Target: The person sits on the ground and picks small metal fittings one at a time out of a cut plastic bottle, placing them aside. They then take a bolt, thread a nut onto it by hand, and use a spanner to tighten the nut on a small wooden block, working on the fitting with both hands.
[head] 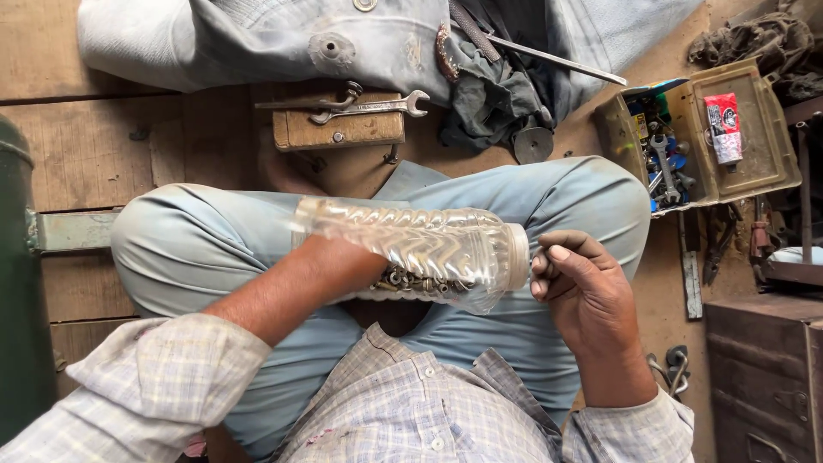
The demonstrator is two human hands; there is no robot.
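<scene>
Green drum (pixel 17 283): stands at the far left edge, beside a pale metal bracket on the plank floor.
Wood block (pixel 339 129): lies on the planks above my knees, with a spanner (pixel 377 106) resting across its top.
My left hand (pixel 364 257): pushed inside the cut-open plastic bottle; I see it only through the ribbed wall, so I cannot tell how far my fingers are curled or whether they have hold of anything.
Plastic bottle (pixel 429 249): clear and ribbed, lying sideways across my crossed legs, its cut end over my left wrist, its narrow end pointing right.
Nuts and bolts (pixel 411 281): a small heap of metal pieces along the bottle's lower side, just beside my left hand.
My right hand (pixel 583 283): loosely curled, fingertips drawn together at the bottle's narrow end; whether it pinches something small there I cannot tell.
Trousers (pixel 549 193): pale blue, my knees spread to both sides under the bottle.
Toolbox (pixel 746 171): open at the upper right, well apart from my hands, holding sockets and spanners, a red-and-white packet (pixel 724 127) in its lid.
Dark cabinet (pixel 763 377): at the lower right corner.
</scene>
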